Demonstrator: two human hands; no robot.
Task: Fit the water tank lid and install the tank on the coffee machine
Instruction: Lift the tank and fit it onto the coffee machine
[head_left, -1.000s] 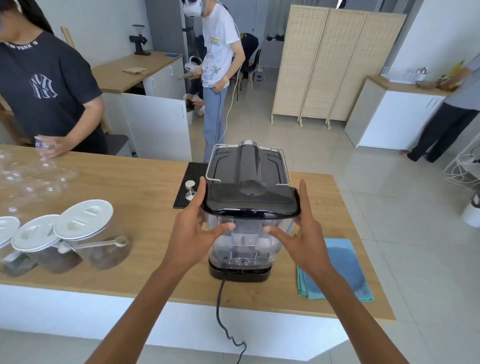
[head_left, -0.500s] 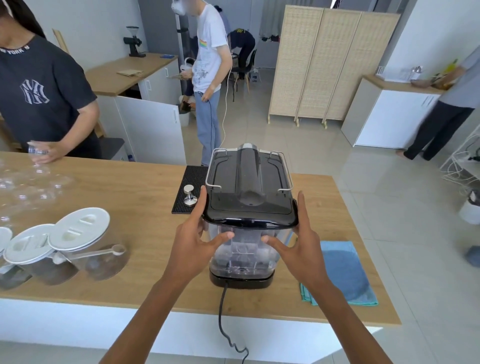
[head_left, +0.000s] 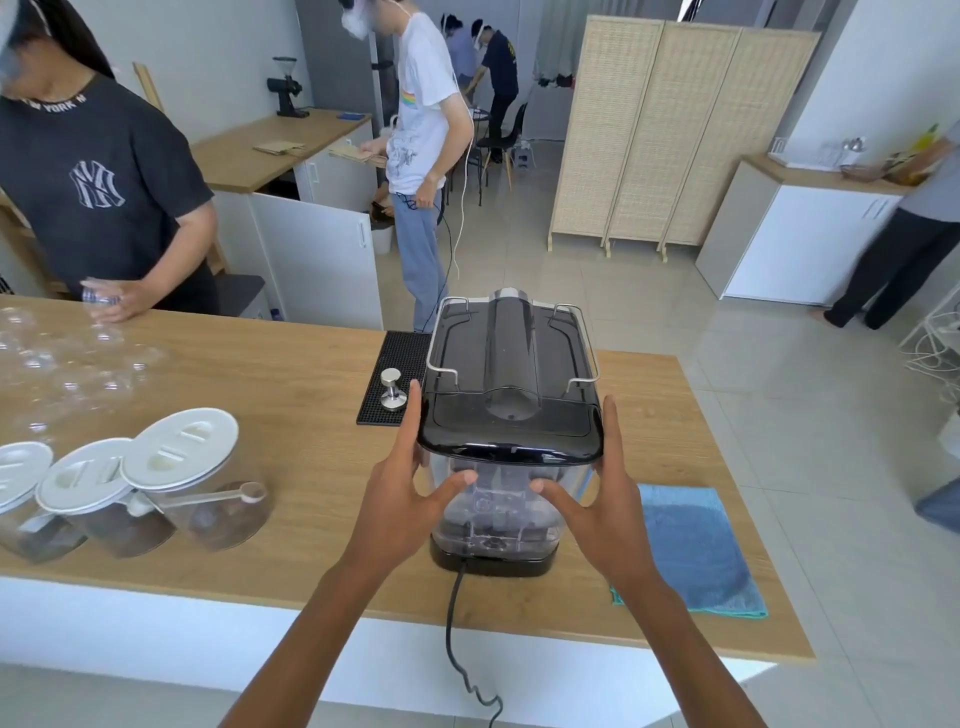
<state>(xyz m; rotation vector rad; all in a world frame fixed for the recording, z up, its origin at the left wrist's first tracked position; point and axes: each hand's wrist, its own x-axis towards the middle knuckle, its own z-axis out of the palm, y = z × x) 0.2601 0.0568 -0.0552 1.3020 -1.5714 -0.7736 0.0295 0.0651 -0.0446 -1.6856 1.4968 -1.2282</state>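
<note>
The black coffee machine (head_left: 511, 353) stands on the wooden counter (head_left: 291, 395) with its back toward me. The clear water tank (head_left: 501, 506) sits upright against that back, on the machine's black base, and a glossy black lid (head_left: 511, 428) covers its top. My left hand (head_left: 402, 493) presses the tank's left side, thumb across its near face, fingers up by the lid edge. My right hand (head_left: 605, 493) mirrors it on the tank's right side.
Three clear jars with white lids (head_left: 156, 483) stand at the left, with clear glasses behind them. A tamper (head_left: 390, 389) rests on a black mat (head_left: 397, 374). A blue cloth (head_left: 691, 545) lies right of the machine. The power cord (head_left: 460, 644) hangs over the near edge. A person (head_left: 104, 192) stands across the counter.
My hands and the tank hold nearly the same position on the machine; only my view has shifted slightly. The person in the white shirt behind has turned.
</note>
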